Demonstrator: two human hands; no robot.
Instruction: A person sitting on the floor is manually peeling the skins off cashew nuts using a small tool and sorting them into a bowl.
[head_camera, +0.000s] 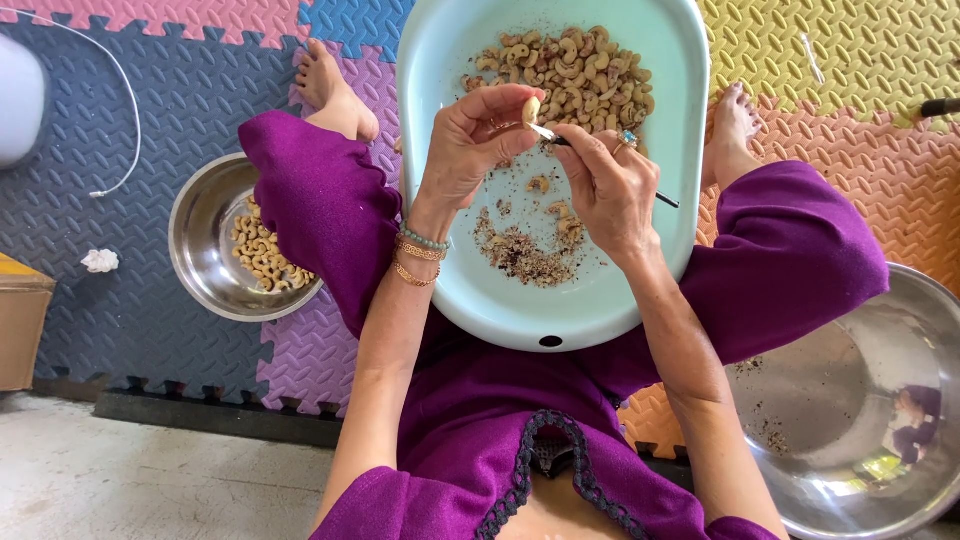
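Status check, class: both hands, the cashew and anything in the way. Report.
Left hand pinches one cashew. Right hand holds small knife, tip at cashew. Both over pale blue tub. Nothing in the way.

1. A home floor workspace, not a kitchen counter or factory line.
2. Interlocking foam mats (150, 250) in many colours cover the ground; bare concrete (150, 480) begins just behind them.
3. The basin (660, 60) of cashews (575, 65) rests on a seated person's lap.
4. Left of the basin sits a steel bowl (200, 240); right of it, a larger one (850, 400).
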